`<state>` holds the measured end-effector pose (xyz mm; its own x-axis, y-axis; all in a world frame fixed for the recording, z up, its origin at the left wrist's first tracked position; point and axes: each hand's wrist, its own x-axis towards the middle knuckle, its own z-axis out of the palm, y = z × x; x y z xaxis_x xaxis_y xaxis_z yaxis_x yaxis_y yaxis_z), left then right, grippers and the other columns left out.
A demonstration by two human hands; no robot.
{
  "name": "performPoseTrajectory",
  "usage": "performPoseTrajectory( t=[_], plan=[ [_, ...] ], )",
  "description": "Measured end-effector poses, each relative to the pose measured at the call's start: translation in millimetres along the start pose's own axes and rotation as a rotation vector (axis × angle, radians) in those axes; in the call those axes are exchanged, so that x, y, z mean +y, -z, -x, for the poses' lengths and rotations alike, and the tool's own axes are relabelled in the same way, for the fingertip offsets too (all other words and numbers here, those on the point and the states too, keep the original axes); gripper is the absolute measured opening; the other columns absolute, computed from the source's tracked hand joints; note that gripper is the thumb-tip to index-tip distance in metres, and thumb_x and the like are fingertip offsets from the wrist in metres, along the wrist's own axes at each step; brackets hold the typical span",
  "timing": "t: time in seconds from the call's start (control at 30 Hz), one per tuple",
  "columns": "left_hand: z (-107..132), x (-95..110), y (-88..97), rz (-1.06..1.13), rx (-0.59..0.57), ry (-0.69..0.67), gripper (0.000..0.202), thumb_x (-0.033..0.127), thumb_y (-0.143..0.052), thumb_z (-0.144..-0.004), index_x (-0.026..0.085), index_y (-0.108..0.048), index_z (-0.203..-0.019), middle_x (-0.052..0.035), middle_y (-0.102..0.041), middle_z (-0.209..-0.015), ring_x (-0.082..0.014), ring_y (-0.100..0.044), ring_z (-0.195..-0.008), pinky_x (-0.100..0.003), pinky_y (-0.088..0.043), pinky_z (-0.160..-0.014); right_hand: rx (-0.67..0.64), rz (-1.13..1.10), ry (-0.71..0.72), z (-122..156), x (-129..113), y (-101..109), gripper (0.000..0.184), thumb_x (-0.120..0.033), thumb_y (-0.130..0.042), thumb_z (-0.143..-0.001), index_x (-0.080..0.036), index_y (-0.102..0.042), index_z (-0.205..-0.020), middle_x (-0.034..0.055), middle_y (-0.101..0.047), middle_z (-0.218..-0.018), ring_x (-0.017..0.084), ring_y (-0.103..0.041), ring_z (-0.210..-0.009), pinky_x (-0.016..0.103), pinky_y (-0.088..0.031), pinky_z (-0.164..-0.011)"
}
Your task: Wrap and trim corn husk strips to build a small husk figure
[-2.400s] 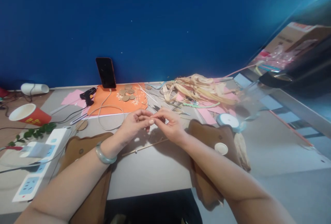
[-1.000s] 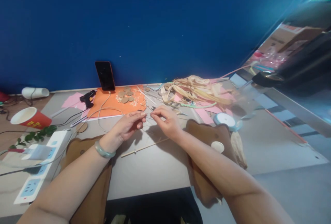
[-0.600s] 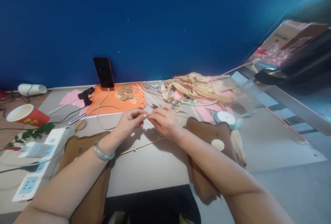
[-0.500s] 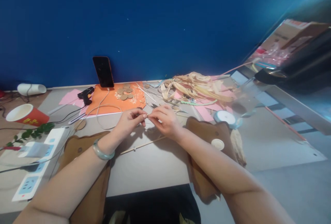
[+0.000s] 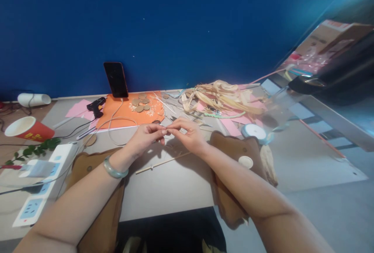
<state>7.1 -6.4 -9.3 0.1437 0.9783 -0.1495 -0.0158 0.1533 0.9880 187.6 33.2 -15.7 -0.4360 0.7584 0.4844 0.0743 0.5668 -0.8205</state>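
Note:
My left hand (image 5: 147, 137) and my right hand (image 5: 188, 133) meet above the middle of the table, thumbs and forefingers pinched together. Between the fingertips is something too small to make out. A pale thin stick (image 5: 160, 163) lies on the table below the hands, its right end passing under my right hand. Each forearm rests over a brown cushion, the left one (image 5: 96, 190) and the right one (image 5: 228, 183). A round white disc (image 5: 246, 162) lies on the right cushion beside my forearm.
Behind the hands, wooden discs (image 5: 140, 108) sit on an orange sheet (image 5: 117, 115) near a leaning phone (image 5: 116, 79) and a black glue gun (image 5: 96, 107). Dried husk strips (image 5: 224, 97) are heaped right. A ribbon spool (image 5: 254, 132), red cup (image 5: 29, 129) and power strip (image 5: 46, 185) stand around.
The fingers of my right hand have straightened slightly and lie flatter against the left fingertips. Both hands stay pinched together in nearly the same place.

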Motion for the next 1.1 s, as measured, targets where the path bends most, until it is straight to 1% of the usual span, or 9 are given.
performPoseTrajectory(
  t=[0.1,0.2,0.3,0.43,0.67,0.77,0.9,1.0,1.1],
  plan=[
    [0.2,-0.8,1.0,-0.053,-0.013,-0.026,0.029,0.039,-0.075,-0.071,0.014,-0.074,-0.085,-0.0009,-0.065,-0.060,-0.0110,-0.057,-0.057,-0.023,-0.043,-0.059,-0.014,-0.122,-0.214,-2.2,-1.8,1.0,0.014,-0.029,-0.070,-0.079,-0.015,-0.068,-0.075,0.0028,-0.069,-0.072,0.012,-0.061,-0.067,0.025,-0.048,-0.065],
    [1.0,0.1,1.7,-0.121,-0.013,-0.055,0.026,0.037,-0.076,-0.070,0.013,-0.072,-0.080,-0.0008,-0.064,-0.060,-0.0103,-0.057,-0.055,-0.022,-0.043,-0.055,-0.081,-0.241,-0.411,-4.2,-0.8,3.3,0.021,-0.032,-0.075,-0.073,-0.015,-0.064,-0.071,0.0005,-0.066,-0.065,0.009,-0.055,-0.056,0.022,-0.043,-0.056],
    [3.3,4.2,2.1,-0.132,-0.055,-0.024,0.025,0.037,-0.074,-0.073,0.013,-0.071,-0.080,-0.0007,-0.064,-0.060,-0.0097,-0.057,-0.054,-0.021,-0.043,-0.054,-0.175,-0.355,-0.522,-5.8,0.6,6.0,0.025,-0.036,-0.075,-0.072,-0.014,-0.062,-0.071,-0.0014,-0.063,-0.059,0.007,-0.050,-0.051,0.021,-0.040,-0.052],
    [6.0,10.9,2.6,-0.042,-0.126,0.035,0.024,0.035,-0.075,-0.072,0.013,-0.067,-0.077,-0.0007,-0.064,-0.063,-0.0101,-0.059,-0.055,-0.021,-0.045,-0.055,-0.247,-0.462,-0.522,-6.7,-1.8,8.0,0.025,-0.038,-0.072,-0.075,-0.014,-0.063,-0.073,-0.0027,-0.061,-0.059,0.006,-0.050,-0.050,0.020,-0.040,-0.053],
    [4.4,7.6,2.2,0.082,-0.185,-0.028,0.022,0.033,-0.073,-0.075,0.014,-0.063,-0.076,-0.0015,-0.067,-0.068,-0.0105,-0.061,-0.060,-0.024,-0.048,-0.064,-0.165,-0.511,-0.477,-5.4,-9.3,2.3,0.027,-0.039,-0.073,-0.073,-0.015,-0.061,-0.073,-0.0021,-0.062,-0.062,0.007,-0.050,-0.052,0.021,-0.040,-0.053],
    [4.8,6.2,-0.2,0.040,-0.143,-0.085,0.022,0.035,-0.070,-0.078,0.014,-0.063,-0.078,-0.0011,-0.066,-0.066,-0.0109,-0.060,-0.062,-0.024,-0.047,-0.065,-0.148,-0.522,-0.500,-5.1,-8.8,1.6,0.026,-0.037,-0.074,-0.072,-0.015,-0.061,-0.071,-0.0024,-0.061,-0.061,0.006,-0.050,-0.051,0.021,-0.039,-0.053],
    [6.6,7.6,-3.8,-0.084,-0.031,-0.164,0.024,0.036,-0.071,-0.077,0.013,-0.064,-0.075,-0.0016,-0.064,-0.064,-0.0115,-0.060,-0.060,-0.023,-0.046,-0.061,-0.152,-0.539,-0.526,-4.8,-4.9,2.5,0.025,-0.035,-0.074,-0.072,-0.014,-0.061,-0.070,-0.0036,-0.058,-0.056,0.006,-0.049,-0.050,0.021,-0.038,-0.053],
    [7.1,7.5,-5.6,-0.187,0.053,-0.240,0.022,0.035,-0.071,-0.076,0.013,-0.067,-0.074,-0.0025,-0.065,-0.064,-0.0115,-0.059,-0.059,-0.023,-0.045,-0.058,-0.165,-0.568,-0.540,-4.9,-2.2,3.0,0.025,-0.035,-0.075,-0.071,-0.014,-0.063,-0.069,-0.0031,-0.060,-0.059,0.006,-0.049,-0.048,0.021,-0.037,-0.051],
    [6.7,5.1,-6.4,-0.257,0.116,-0.334,0.019,0.032,-0.071,-0.075,0.013,-0.070,-0.076,-0.0042,-0.068,-0.068,-0.0125,-0.060,-0.062,-0.024,-0.047,-0.060,-0.187,-0.600,-0.566,-5.5,-1.5,3.5,0.025,-0.036,-0.076,-0.070,-0.014,-0.063,-0.068,-0.0024,-0.061,-0.061,0.005,-0.048,-0.047,0.021,-0.036,-0.050]
  ],
)
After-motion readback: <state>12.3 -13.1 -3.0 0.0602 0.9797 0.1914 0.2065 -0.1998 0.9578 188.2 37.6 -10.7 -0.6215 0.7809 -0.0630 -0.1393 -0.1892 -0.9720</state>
